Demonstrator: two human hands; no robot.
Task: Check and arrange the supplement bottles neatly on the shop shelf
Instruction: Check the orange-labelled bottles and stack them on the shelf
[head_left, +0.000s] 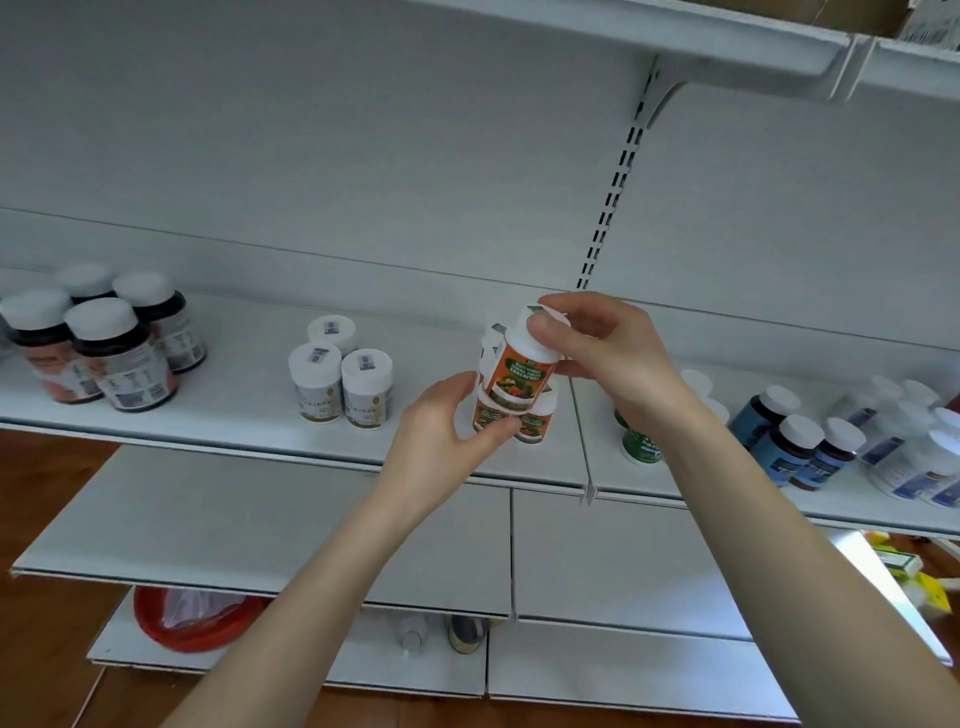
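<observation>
— What have your fingers got hold of?

— On my right hand (597, 348) the fingers (543, 330) are curled over the white cap of an orange bottle (519, 371), thumb pressed to the cap's side. The bottle is clear of the shelf and tipped, label toward me. I'd say that is so I can read it.

— And the other hand?

— My left hand (441, 431) is wrapped round a lower bottle (487, 413) of the same kind, thumb on one side, fingers on the other. I can't tell whether that one stands on the shelf or is raised. My guess is I'm steadying it so the cluster doesn't topple.

— Where is all this?

— Mid-shelf (234, 415), just left of the seam between two boards. More orange bottles huddle behind and beside my hands.

— Further out?

— To the left are three white tubs (340, 382) in a tight triangle, then dark bottles (104, 353) with white caps. On the right a green bottle (641, 441) sits behind my wrist, with blue bottles (795, 447) beyond it. Each kind has its own patch, so mine belongs upright among the orange ones, label forward.
</observation>
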